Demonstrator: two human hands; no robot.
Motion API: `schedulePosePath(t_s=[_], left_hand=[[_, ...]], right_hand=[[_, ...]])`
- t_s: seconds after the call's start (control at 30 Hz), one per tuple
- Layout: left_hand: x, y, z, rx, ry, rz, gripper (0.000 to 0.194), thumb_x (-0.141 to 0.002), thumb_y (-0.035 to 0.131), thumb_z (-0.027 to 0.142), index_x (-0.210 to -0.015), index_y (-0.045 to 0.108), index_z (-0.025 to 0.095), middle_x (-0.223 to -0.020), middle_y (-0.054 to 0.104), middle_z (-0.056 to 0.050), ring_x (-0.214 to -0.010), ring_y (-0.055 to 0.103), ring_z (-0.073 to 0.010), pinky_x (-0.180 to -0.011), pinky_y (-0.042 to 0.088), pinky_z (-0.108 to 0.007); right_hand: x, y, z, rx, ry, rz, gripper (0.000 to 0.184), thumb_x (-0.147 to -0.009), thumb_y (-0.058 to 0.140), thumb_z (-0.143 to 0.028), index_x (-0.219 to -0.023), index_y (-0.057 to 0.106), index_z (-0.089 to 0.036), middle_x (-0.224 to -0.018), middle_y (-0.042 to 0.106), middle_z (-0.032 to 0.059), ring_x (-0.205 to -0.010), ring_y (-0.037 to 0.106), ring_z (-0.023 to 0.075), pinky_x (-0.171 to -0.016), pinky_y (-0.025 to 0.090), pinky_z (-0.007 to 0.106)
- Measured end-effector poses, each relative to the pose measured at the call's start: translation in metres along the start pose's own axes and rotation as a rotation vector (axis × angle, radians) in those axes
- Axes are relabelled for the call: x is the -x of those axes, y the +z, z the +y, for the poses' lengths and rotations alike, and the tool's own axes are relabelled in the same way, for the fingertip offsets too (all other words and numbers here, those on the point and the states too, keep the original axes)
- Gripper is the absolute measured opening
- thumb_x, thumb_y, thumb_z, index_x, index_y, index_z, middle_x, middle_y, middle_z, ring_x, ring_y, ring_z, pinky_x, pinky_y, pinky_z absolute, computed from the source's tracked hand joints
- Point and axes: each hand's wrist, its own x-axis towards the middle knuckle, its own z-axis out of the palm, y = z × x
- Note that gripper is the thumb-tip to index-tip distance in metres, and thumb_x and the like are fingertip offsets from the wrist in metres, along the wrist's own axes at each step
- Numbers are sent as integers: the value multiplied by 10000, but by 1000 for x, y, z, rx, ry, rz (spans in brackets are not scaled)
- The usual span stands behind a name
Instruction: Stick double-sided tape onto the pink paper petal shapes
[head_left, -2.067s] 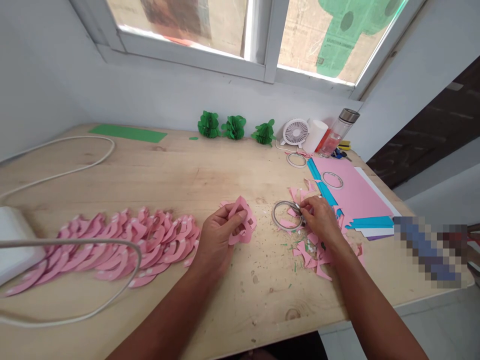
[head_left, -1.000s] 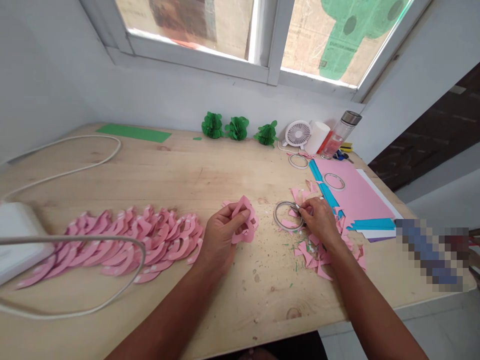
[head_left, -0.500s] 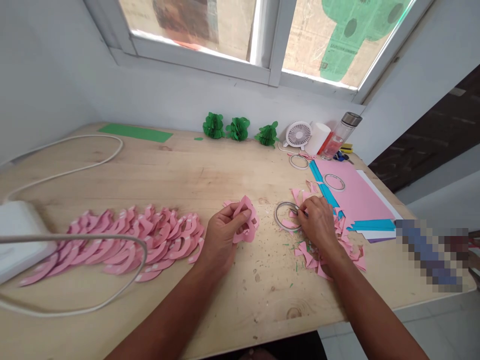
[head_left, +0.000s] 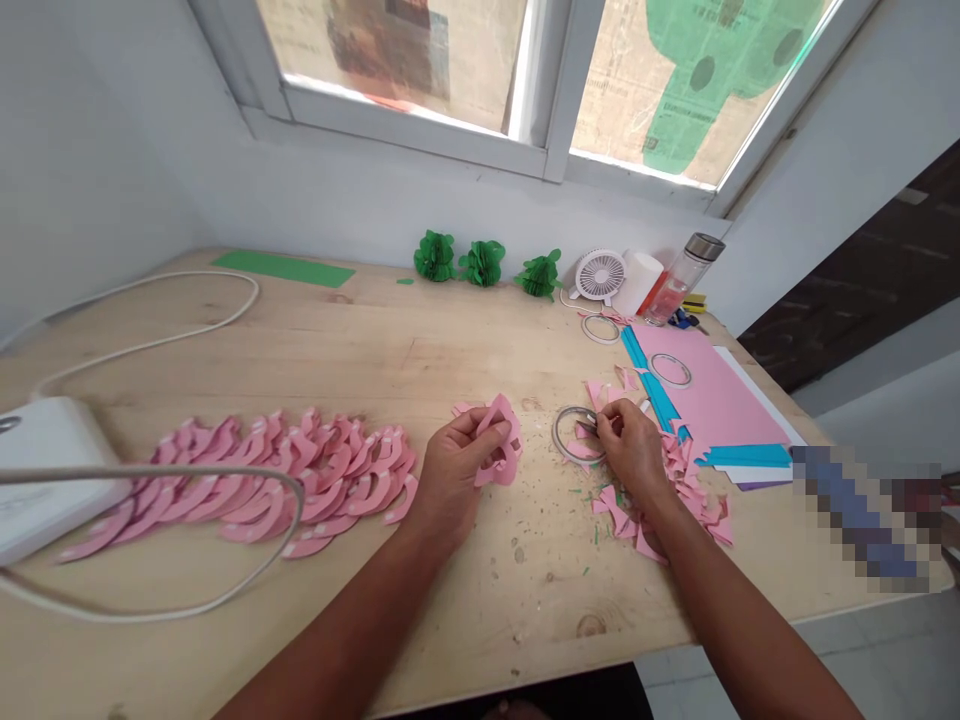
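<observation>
My left hand [head_left: 459,470] is closed on a pink paper cut-out [head_left: 501,445] with openings in it, held just above the table between thumb and fingers. To the right, my right hand [head_left: 634,445] pinches the right rim of a thin roll of tape [head_left: 559,440]. A small dark and pale bit shows at those fingertips, too small to make out. Pink paper scraps [head_left: 619,515] lie under and around this hand. Left of my left hand, many curved pink paper pieces [head_left: 300,480] overlap in a long row, with pale patches on them.
A white cable [head_left: 292,500] loops over the table by a white box [head_left: 60,470]. Green paper ornaments [head_left: 484,262], a small fan [head_left: 600,275] and a glass bottle [head_left: 682,285] stand along the wall. Coloured sheets [head_left: 720,395] lie at right, a green strip [head_left: 285,268] at back left.
The view has shifted slightly, moving everything a little to the right. My right fingertips have shifted slightly at the tape roll's rim. My left hand keeps its hold on the pink cut-out.
</observation>
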Motion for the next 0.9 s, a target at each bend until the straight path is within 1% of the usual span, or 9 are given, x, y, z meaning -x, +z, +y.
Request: schedulePosePath(t_s=[0.1,0.17,0.3,0.43,0.57,0.67,0.73,0.83,0.9], left_hand=[[-1,-1,-1,-7,-6,6,161,-646,678,223,-758,605,133,-667,544,13,-577,505,-76,-589,410,-206],[-1,-2,-2,-23,-9,1,174,-644,677,231,-775,616,134,-672,558,6,-594,524,-86,-588,411,-208],[-2,-2,-5,-60,10,4,177,-638,676,229,-782,631,137,-649,567,8,-577,524,-83,-566,401,-198],[-3,0,-6,-106,23,5,156,-629,678,218,-749,632,129,-598,562,8,-526,493,-72,-500,362,-179],[-3,1,-7,-131,10,3,196,-624,682,248,-771,638,126,-613,577,-7,-544,514,-91,-523,389,-199],[-2,1,-8,-110,14,12,250,-612,692,251,-825,640,133,-660,596,-14,-581,536,-103,-580,421,-225],[-1,2,-7,-111,13,22,278,-595,702,247,-840,641,131,-651,595,-12,-579,533,-102,-572,417,-223],[0,3,-7,-133,3,24,322,-579,706,246,-869,644,122,-627,585,-7,-561,523,-98,-534,391,-208],[1,5,-7,-143,-4,27,348,-566,710,250,-884,645,125,-618,578,1,-550,518,-94,-522,378,-204]], right_hand=[[-2,-1,3,-141,74,29,134,-761,491,-294,-728,548,-178,-606,555,-11,-532,492,131,-514,348,239],[-3,-4,4,-202,89,64,143,-759,501,-304,-723,550,-174,-620,561,-8,-532,485,127,-517,358,239],[-4,-14,-1,-240,65,144,122,-751,523,-291,-722,556,-178,-671,573,-2,-590,493,129,-565,378,243],[-2,-24,-13,-246,12,127,101,-744,546,-282,-726,566,-185,-684,582,-4,-615,493,129,-603,384,248],[-1,-28,-17,-329,7,21,120,-749,552,-297,-715,566,-183,-699,582,7,-625,501,135,-607,391,256],[-2,-30,-17,-452,49,-40,139,-743,565,-319,-734,564,-181,-711,572,18,-630,505,142,-595,398,261],[-1,-35,-21,-511,77,-93,144,-746,568,-324,-747,565,-180,-727,570,23,-643,507,143,-604,399,264],[3,-46,-39,-548,97,-248,152,-748,576,-331,-738,564,-179,-743,571,30,-680,514,151,-607,396,263],[7,-51,-55,-576,85,-361,150,-748,575,-326,-730,559,-178,-819,596,51,-732,526,162,-627,403,268]])
